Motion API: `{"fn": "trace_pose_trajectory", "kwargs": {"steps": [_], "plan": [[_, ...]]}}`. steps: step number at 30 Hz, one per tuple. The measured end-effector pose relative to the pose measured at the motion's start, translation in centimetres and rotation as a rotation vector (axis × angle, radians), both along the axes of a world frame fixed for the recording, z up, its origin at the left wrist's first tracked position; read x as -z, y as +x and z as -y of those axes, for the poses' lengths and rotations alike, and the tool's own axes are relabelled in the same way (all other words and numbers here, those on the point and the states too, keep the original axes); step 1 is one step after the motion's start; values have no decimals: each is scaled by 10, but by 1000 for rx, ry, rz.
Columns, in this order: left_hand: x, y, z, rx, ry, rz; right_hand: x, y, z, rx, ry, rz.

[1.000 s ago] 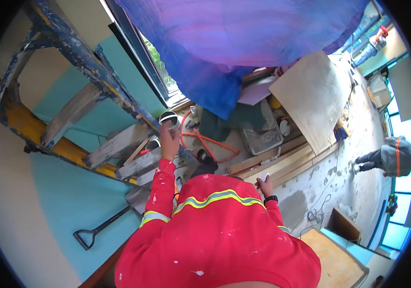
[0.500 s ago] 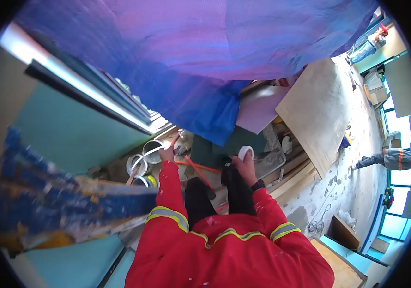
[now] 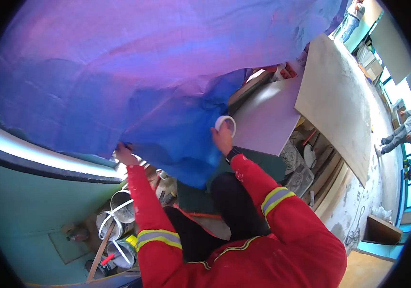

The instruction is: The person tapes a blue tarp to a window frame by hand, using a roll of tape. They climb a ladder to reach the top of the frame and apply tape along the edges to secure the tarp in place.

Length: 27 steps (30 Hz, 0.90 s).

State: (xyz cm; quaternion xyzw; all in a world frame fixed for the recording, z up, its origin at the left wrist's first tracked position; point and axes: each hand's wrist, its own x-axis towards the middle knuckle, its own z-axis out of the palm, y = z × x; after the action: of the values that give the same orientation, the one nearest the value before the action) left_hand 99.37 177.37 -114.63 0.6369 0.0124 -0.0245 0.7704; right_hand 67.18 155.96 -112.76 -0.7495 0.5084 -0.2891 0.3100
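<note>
A large blue and purple sheet (image 3: 167,115) hangs across the top and middle of the head view. My left hand (image 3: 126,154) pinches the sheet's lower left edge, beside the bright window frame. In my right hand (image 3: 223,139) is a roll of white tape (image 3: 226,124), held upright against the sheet's right part. A dark watch sits on my right wrist. Below the sheet, a dark green board (image 3: 198,197) lies near my knees.
Several buckets (image 3: 122,206) stand at lower left, with a wooden stick among them. A pale panel (image 3: 337,91) leans on the right, beside wood strips (image 3: 328,180) and a lilac board (image 3: 268,115). Two people (image 3: 402,130) are farther off at the right.
My left hand has moved left and onto the sheet's edge. My right hand has risen with the tape to the sheet. The view has shifted, and the blue post at left has mostly left it.
</note>
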Motion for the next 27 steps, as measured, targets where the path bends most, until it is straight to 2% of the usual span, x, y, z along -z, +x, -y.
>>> {"fn": "trace_pose_trajectory", "kwargs": {"steps": [2, 4, 7, 8, 10, 11, 13, 14, 15, 16, 17, 19, 20, 21, 23, 24, 26, 27], "plan": [[-39, 28, -3, -118, 126, 329, 25, 28, 5, -103, -83, 122], [-89, 52, -2, -248, 218, 575, 38, 65, 6, -300, -115, 165], [-150, 69, 6, -430, 282, 983, 28, 110, -4, -534, -34, -26], [-159, 76, 7, -489, 297, 1127, 28, 127, -5, -576, -57, -84], [-149, 68, 4, -555, 415, 1200, 30, 142, 0, -640, -50, -199], [-124, 65, -5, -544, 523, 1088, 26, 147, -1, -665, -17, -253], [-49, 57, -33, -348, 942, 299, 6, 145, -12, -658, 11, -326], [1, 57, -42, -411, 790, 339, 12, 141, -14, -687, -15, -335], [31, 49, -52, -335, 782, 290, 17, 138, -12, -725, -54, -341], [87, 72, -67, -206, 1026, 431, 8, 127, -14, -761, -103, -293], [137, 96, -76, -229, 1257, 508, 5, 122, -16, -788, -133, -245], [105, 71, -55, -413, 913, 227, -11, 120, -24, -861, -169, -286], [80, 65, -45, -461, 857, 75, -15, 120, -28, -875, -176, -333], [100, 93, -45, -357, 662, -102, -16, 124, -33, -912, -181, -324], [23, 55, -43, -272, 421, -184, -19, 127, -38, -933, -192, -301], [22, 54, -47, -202, 476, -142, -28, 124, -42, -951, -159, -327], [35, 73, -52, -239, 555, -29, 38, 139, -37, -910, -416, -172], [43, 83, -55, -259, 597, 26, 24, 148, -41, -912, -497, -92]]}}
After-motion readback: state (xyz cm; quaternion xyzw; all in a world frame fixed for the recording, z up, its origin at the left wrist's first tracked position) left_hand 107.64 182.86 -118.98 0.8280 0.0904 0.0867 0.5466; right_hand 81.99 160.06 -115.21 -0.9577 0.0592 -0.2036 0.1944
